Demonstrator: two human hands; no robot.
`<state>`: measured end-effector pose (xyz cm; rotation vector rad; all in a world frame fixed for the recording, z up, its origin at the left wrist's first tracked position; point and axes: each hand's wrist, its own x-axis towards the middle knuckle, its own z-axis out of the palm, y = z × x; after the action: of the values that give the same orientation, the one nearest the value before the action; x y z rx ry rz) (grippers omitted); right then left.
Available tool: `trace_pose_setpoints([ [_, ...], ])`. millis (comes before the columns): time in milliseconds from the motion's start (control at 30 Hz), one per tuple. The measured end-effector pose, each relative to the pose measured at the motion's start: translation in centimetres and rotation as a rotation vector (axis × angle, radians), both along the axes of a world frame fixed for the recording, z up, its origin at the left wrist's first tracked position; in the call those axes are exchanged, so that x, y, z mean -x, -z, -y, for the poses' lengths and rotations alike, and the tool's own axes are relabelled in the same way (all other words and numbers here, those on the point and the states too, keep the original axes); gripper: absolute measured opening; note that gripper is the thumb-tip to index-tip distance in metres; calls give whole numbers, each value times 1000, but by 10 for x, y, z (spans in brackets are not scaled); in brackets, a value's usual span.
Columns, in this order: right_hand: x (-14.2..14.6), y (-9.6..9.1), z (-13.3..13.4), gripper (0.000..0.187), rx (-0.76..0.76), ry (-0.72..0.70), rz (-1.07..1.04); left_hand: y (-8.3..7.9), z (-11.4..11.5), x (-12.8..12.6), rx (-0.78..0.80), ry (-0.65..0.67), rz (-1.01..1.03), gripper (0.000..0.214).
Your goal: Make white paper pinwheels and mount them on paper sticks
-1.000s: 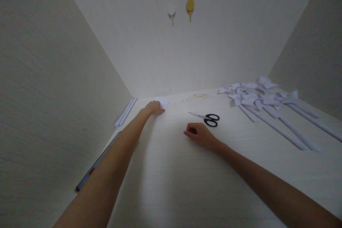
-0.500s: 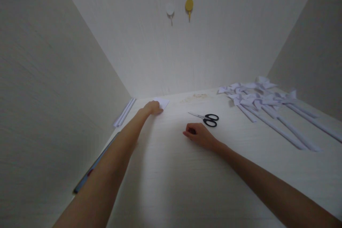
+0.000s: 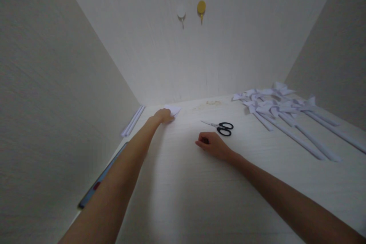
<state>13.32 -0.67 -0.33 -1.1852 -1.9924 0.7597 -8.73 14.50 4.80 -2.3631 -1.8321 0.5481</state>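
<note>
My left hand [image 3: 163,116] reaches to the back of the white table, its fingers closed on a small piece of white paper [image 3: 175,110]. One edge of the paper lifts a little off the table; the rest is hidden under the hand. My right hand [image 3: 213,144] rests on the table, loosely curled, with nothing visible in the fingers. Just beyond it lies a pair of scissors [image 3: 224,129] with black handles, blades pointing left.
Several paper windmill-like shapes on rolled paper sticks [image 3: 274,108] lie at the right. More paper rolls [image 3: 134,121] lie along the left wall. A phone-like device [image 3: 101,179] lies beside my left forearm. A white hook [image 3: 181,12] and a yellow hook [image 3: 201,7] hang on the back wall.
The paper's near edge has risen slightly under my left hand's fingers. My right hand has stayed in place; the view has shifted very slightly.
</note>
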Motion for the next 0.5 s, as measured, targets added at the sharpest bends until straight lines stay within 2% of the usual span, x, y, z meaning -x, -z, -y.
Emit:
trace_pose_setpoints([
  [200,1,-1,-1,20,-2,-11,8,-1,5,-4,-40,-29,-21,37],
  [500,1,0,-1,19,-7,3,16,4,12,-13,-177,-78,-8,36],
])
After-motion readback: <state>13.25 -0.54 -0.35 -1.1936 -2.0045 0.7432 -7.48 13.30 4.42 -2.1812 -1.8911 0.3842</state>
